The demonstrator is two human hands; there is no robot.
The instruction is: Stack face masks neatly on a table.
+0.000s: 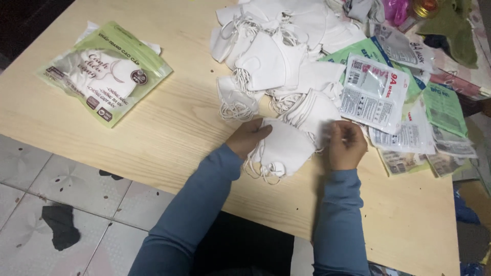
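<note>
- The worktop (169,138), a pale wooden sheet, stood over a tiled floor (30,179) with a dark rag (61,225) on it.
- A big loose pile (276,46) of white masks lay at the far middle of the worktop, ear loops tangled; it looked like most of the work was left.
- Empty flat pouches (409,122), white and green, were fanned out at the right, just beside the pile.
- One filled green pouch (105,71) lay well apart at the far left, the only finished pack in view, so the job seemed barely begun.
- A small stack (284,145) of masks sat near the worktop's front edge, between the two hands.
- The left hand (249,137) rested on the stack's left side, fingers together and pressed flat on it.
- The right hand (346,144) was at the stack's right edge, fingers curled in and pinched on what looked like a mask's edge or loop; exactly which I could not tell.
</note>
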